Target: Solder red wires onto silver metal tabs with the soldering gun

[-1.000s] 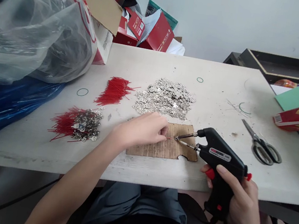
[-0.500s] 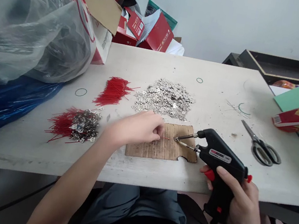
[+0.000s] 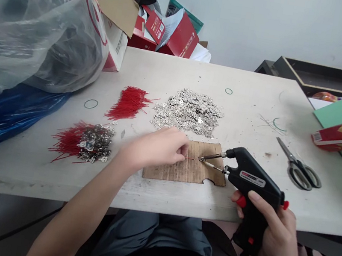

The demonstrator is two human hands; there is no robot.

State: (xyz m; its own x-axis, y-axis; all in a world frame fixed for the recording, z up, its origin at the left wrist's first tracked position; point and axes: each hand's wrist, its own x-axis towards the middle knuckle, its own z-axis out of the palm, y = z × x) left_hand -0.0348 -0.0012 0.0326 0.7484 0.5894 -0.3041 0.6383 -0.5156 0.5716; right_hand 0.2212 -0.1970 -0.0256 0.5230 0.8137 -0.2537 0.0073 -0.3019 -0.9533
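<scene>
- Pinching a short red wire (image 3: pixel 189 158) between its fingertips, the left hand (image 3: pixel 158 146) rests on the cardboard pad (image 3: pixel 183 171) near the table (image 3: pixel 160 195) front edge; whether a metal tab is also under the fingers cannot be told.
- The right hand (image 3: pixel 274 231) is wrapped tight around the grip of a black soldering gun (image 3: pixel 250 188), its twin-prong tip (image 3: pixel 206 159) lying just beside the wire's free end, on the pad.
- Finished work, as I judge it: a small heap of red wires joined to metal tabs (image 3: pixel 82 144), left of the pad.
- Left to do: a bundle of loose red wires (image 3: pixel 129 103) and a far larger heap of loose metal tabs (image 3: pixel 189 111) behind the pad, so most of the job seems to remain.
- Scissors (image 3: pixel 299 170) lie apart on the right.
</scene>
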